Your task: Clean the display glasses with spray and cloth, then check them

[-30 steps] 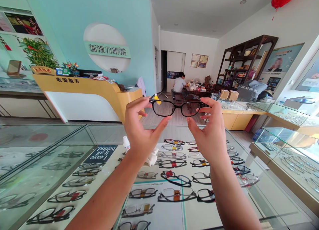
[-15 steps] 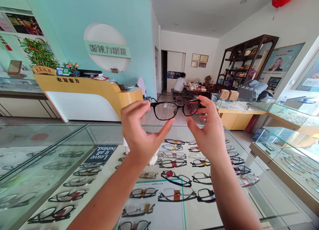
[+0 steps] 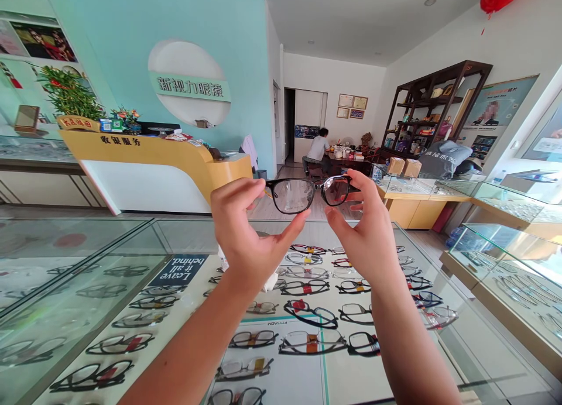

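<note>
I hold up a pair of black-framed glasses (image 3: 309,194) at chest height in front of me, above a glass display counter (image 3: 132,264). My left hand (image 3: 246,232) pinches the frame's left end between thumb and fingers. My right hand (image 3: 366,229) grips the right end the same way. The lenses face me and the frame tilts slightly, its left lens nearer. Under the counter glass lie rows of several other glasses (image 3: 307,311) on a white tray.
A white cloth (image 3: 270,283) and a small white bottle lie on the counter behind my left wrist. A yellow reception desk (image 3: 144,159) stands at the back left. More glass cases (image 3: 504,229) line the right. A person (image 3: 317,148) sits at a far table.
Both hands have drawn a little left and closer, and the glasses have turned so the left lens swings nearer. The yellow tag seen a second ago is out of sight.
</note>
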A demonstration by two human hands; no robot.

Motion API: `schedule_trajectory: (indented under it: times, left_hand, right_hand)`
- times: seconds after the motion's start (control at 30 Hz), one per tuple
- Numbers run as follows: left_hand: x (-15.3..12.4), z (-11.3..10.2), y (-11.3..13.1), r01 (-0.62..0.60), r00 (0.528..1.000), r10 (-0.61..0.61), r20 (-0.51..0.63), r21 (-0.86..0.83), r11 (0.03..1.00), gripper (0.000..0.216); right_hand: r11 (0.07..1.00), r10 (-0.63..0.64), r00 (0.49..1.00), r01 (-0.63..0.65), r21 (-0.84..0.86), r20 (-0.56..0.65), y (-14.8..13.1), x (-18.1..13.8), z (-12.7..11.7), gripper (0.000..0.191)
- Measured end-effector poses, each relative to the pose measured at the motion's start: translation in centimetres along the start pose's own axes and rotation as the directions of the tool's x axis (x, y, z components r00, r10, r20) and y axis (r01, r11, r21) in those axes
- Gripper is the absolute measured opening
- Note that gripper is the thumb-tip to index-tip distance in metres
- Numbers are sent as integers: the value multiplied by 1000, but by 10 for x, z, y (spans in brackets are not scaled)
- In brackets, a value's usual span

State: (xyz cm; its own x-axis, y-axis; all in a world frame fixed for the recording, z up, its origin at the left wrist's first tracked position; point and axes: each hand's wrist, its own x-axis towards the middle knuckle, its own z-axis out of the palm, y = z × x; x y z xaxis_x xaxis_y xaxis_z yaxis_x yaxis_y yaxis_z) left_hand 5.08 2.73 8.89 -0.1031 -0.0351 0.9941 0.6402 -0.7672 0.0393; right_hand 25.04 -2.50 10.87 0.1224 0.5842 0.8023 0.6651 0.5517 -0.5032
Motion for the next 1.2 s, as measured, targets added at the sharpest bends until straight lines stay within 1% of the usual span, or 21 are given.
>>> schedule_trajectory:
  times: [0.23,0.5,0.67,0.87,1.07,1.2]
  left_hand:
    - [-1,0,-1,70,998,-70,1,2,998,79]
    - [-1,0,0,82,997,-82,-16,14,997,82]
    - [-1,1,0,29,999,-29,-22,-6,1000,79]
    - [-3,2,-2,85,996,-84,29,-28,996,82]
    - [-1,2,-3,-26,1000,26,8,-15,1000,83]
    - [-2,3,-4,-36,999,36,1,-22,999,84]
  right_hand:
    - [1000,3,1000,-3,-3,-4,0,0,0,62]
    - [1000,5,1000,-5,7,-3,-2,0,0,61]
    - [1000,10,1000,-10,6,-6,-2,1,0,61]
    - [1000,-4,1000,4,2,-20,0,0,0,61]
    - [1000,5,1000,-5,4,-14,0,0,1,60]
    - [1000,-5,1000,6,6,-24,2,0,2,60]
